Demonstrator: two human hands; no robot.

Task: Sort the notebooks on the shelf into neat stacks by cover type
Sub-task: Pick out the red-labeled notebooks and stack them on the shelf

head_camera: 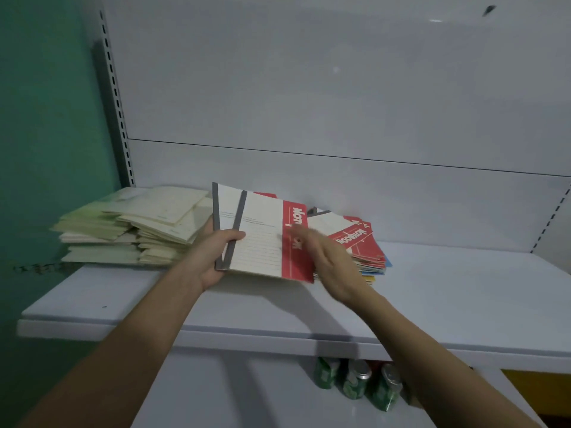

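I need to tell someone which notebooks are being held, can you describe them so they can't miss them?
On the white shelf, between the pale green stack and the red pile, the left hand grips the held notebooks. Unlike their neighbours, they are lifted and fanned, showing grey spines.

dim light; teal wall [46,118] at left, white back panel [340,88], slotted upright [116,97].
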